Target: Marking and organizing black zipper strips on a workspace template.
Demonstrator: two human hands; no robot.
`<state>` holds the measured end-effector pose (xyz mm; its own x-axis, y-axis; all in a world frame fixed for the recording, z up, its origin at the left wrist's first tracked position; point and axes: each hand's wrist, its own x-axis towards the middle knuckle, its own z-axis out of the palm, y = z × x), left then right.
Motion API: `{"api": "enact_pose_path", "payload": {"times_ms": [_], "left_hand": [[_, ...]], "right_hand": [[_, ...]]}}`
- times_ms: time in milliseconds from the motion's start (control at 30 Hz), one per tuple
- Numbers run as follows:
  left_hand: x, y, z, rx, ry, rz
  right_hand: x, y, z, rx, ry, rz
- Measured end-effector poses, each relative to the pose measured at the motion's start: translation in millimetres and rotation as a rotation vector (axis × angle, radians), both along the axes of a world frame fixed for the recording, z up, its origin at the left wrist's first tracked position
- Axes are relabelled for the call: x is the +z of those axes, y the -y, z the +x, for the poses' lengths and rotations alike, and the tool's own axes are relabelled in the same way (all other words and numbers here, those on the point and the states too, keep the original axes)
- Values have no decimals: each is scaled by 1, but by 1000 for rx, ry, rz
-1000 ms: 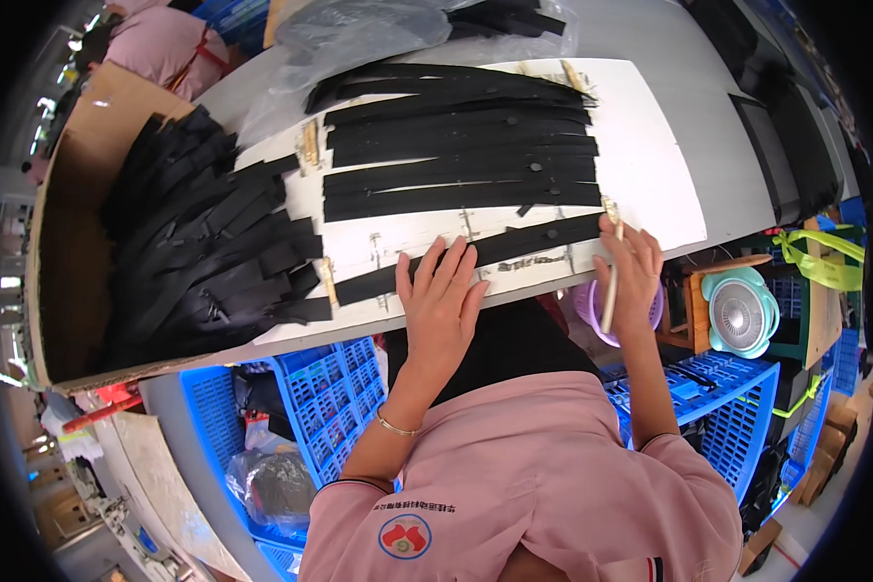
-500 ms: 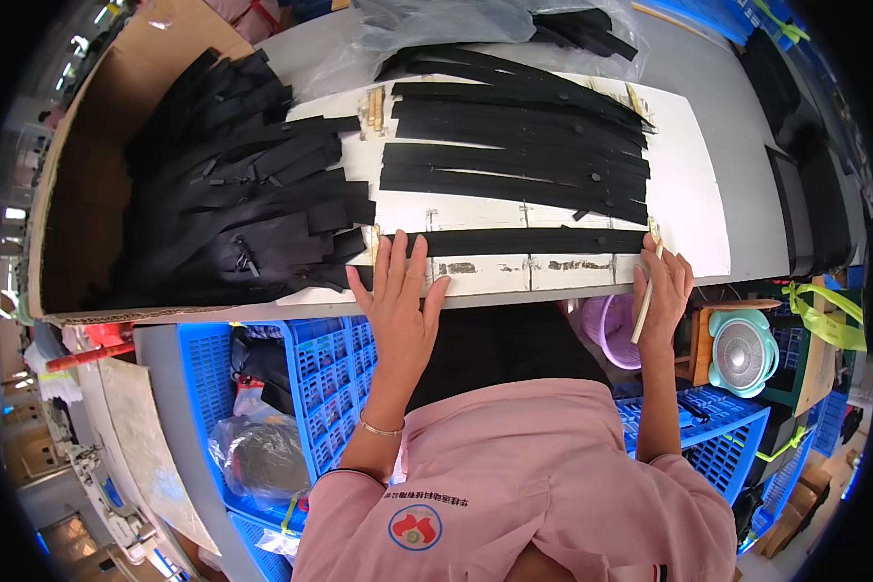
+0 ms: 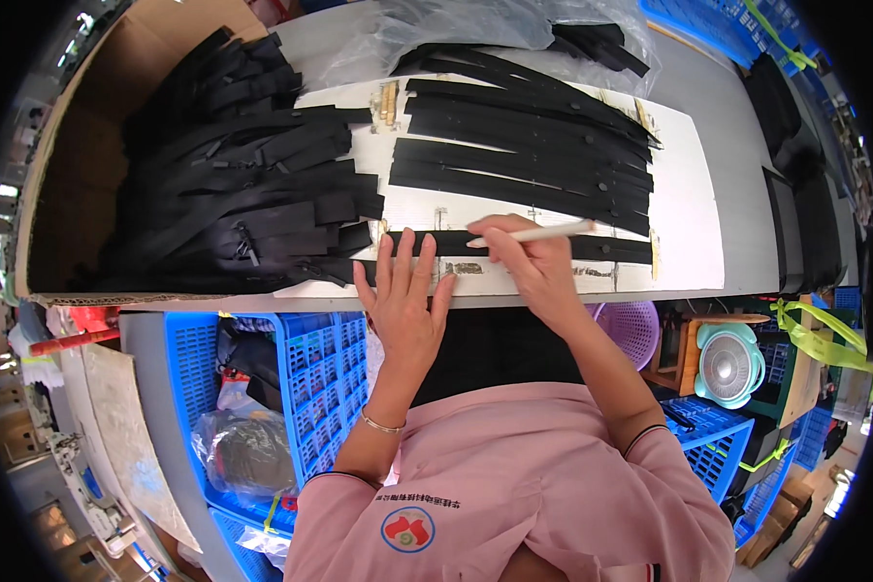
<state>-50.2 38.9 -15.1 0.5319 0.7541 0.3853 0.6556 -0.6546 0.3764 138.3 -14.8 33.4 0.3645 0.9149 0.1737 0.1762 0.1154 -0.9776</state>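
A black zipper strip point(image 3: 630, 252) lies straight across the marked front part of a white board point(image 3: 689, 204). My left hand point(image 3: 403, 296) is flat on the strip's left end, its fingers stretched out and pressing down. In my right hand point(image 3: 541, 270) is a slim white marking pencil point(image 3: 560, 231), pinched between thumb and fingers. Its tip touches or nearly touches the strip, just right of my left fingertips. Beyond it, several more black zipper strips point(image 3: 514, 167) are laid side by side, small round sliders showing near their right ends.
A cardboard box point(image 3: 82, 165) on the left holds a heap of black zipper strips point(image 3: 301, 209) spilling onto the board. Clear plastic bagging point(image 3: 436, 39) lies at the back. Below the table edge stand blue crates point(image 3: 325, 378), a purple basket point(image 3: 630, 330) and a small teal fan point(image 3: 730, 366).
My right hand has moved left from the strip's right end to near my left hand, and the pencil now points down at the strip. My left hand stays put on the strip.
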Motion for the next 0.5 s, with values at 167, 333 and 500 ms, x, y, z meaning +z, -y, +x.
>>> {"api": "enact_pose_path", "payload": {"times_ms": [167, 333, 500], "left_hand": [[-1, 0, 2, 3, 39, -11], [-2, 0, 1, 11, 39, 5], [-3, 0, 1, 14, 43, 20]], "right_hand": [[-22, -28, -15, -20, -37, -46], [-29, -29, -17, -6, 146, -44], [-25, -28, -17, 32, 158, -72]]}}
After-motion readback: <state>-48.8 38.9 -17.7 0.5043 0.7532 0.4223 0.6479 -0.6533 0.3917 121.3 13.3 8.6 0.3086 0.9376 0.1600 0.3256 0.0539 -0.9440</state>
